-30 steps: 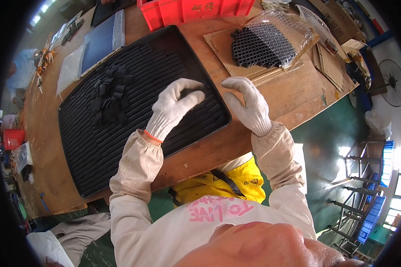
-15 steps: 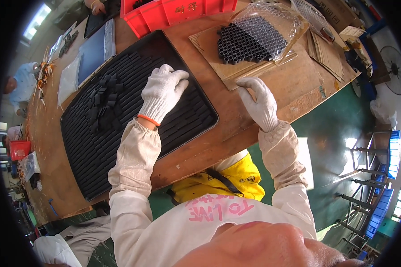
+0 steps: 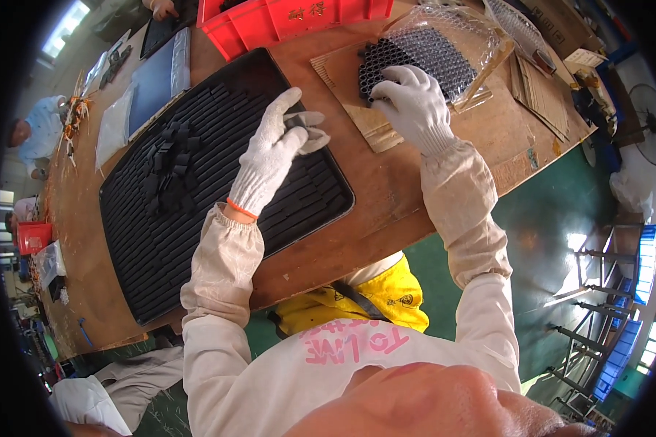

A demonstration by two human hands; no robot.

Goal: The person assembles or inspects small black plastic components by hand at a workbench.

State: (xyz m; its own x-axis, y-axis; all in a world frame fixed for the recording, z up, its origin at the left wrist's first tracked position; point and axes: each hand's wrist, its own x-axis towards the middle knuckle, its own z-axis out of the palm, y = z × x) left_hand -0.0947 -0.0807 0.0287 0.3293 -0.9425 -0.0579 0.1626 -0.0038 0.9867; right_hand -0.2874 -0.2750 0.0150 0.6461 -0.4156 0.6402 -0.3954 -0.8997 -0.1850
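Both hands wear white knitted gloves. My left hand (image 3: 270, 153) is over the right side of a black tray (image 3: 346, 189), its fingers spread apart and no part seen in them. Rows of short black tubes (image 3: 226, 175) lie side by side in the tray, with a loose heap of black pieces (image 3: 171, 156) on top. My right hand (image 3: 415, 105) reaches over the near edge of a block of upright black tubes (image 3: 386, 62), fingers bent and apart. Clear plastic wrap (image 3: 481, 44) covers part of that block, which rests on cardboard (image 3: 375, 131).
A red crate (image 3: 291, 22) stands beyond the tray. Flat panels in plastic (image 3: 157, 84) lie left of it, and folded cardboard (image 3: 539, 95) lies at the right. Other people work at the far left, one in light blue (image 3: 40, 131). Blue racks (image 3: 619, 357) stand on the green floor.
My right hand has moved up and away from the table's near edge to the tube block. My left hand has opened from a closed pose, with its fingers now spread.
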